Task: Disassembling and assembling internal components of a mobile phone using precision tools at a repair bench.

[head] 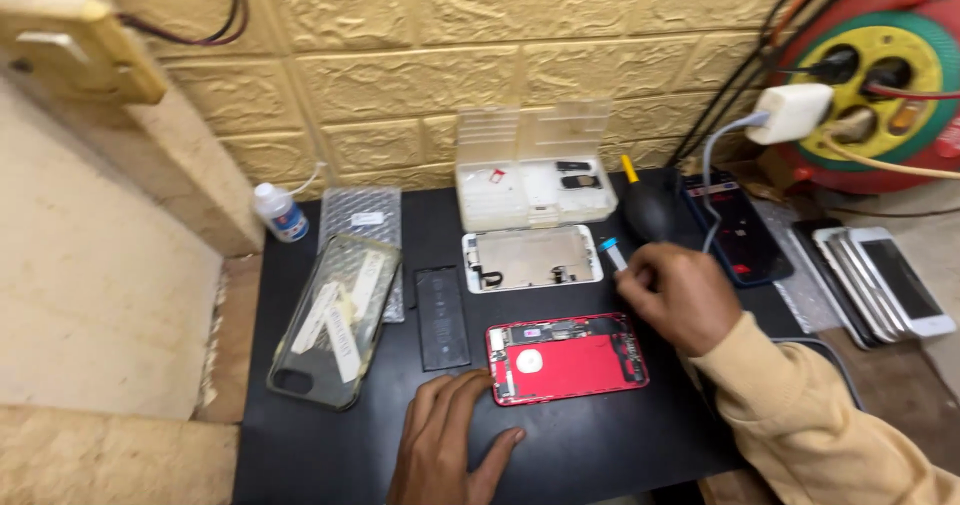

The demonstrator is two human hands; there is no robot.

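Black mat (330, 445) bears red phone housing (567, 358), long axis left-right

My left hand (445, 435) rests flat on the black surface (600, 445), touching the opened red phone body (567, 357); my right hand (678, 295) pinches a blue-tipped tool (613, 253) just above it.

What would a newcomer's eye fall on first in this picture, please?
Probably the opened red phone body at the middle of the black mat, with the left hand flat beside it. Above it, the right hand holds a small blue-tipped tool, near the white screen frame.
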